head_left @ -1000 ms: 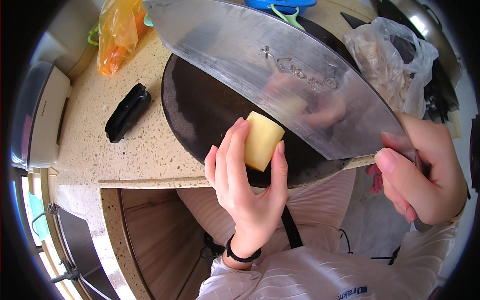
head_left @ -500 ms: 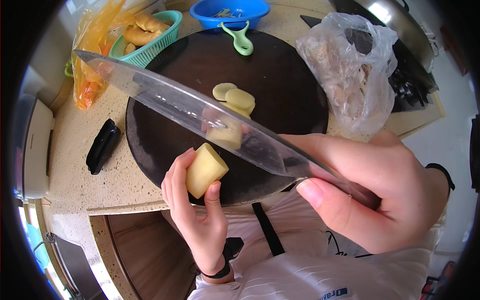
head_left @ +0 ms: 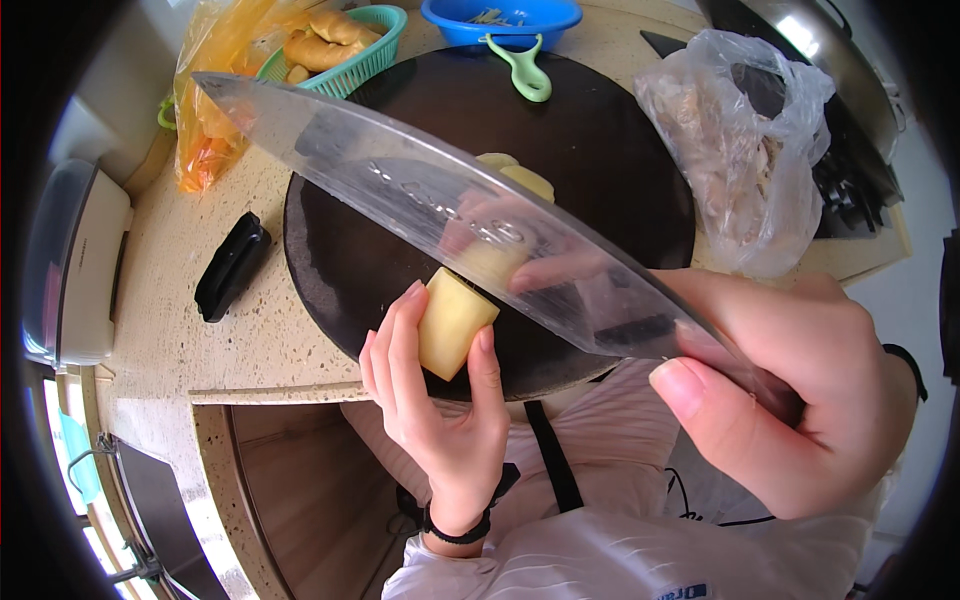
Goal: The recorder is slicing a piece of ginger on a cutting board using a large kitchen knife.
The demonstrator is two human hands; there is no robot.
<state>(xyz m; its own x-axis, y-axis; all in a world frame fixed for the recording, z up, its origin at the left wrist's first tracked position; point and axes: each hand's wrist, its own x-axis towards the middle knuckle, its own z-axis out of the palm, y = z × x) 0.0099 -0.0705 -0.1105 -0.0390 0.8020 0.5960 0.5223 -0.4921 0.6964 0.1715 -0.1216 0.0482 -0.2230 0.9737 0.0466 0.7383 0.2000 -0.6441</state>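
My right hand (head_left: pixel 800 385) grips a large kitchen knife (head_left: pixel 400 185), thumb and forefinger pinching the blade near its handle. The blade slants up and left above a round dark cutting board (head_left: pixel 615 165), its shiny flat side showing reflections. My left hand (head_left: pixel 450 415) holds a peeled, pale yellow chunk of root vegetable (head_left: pixel 456 328) at the board's near edge, thumb on one side and fingers on the other. The chunk has a flat cut end beside the blade's lower edge. Several pale slices (head_left: pixel 532 181) lie behind the knife, partly hidden by it.
A green peeler (head_left: pixel 528 78) lies at the board's far edge. Behind stand a blue bowl (head_left: pixel 500 22) and a green basket (head_left: pixel 385 52) of tan roots. An orange bag (head_left: pixel 212 120) and black holder-like object (head_left: pixel 233 268) are left; a clear bag of meat-like pieces (head_left: pixel 725 170) is right.
The whole view has shifted, so things sit farther right. The knife has risen slightly and its blade covers more of the slices. My left hand still holds the chunk, a little farther right.
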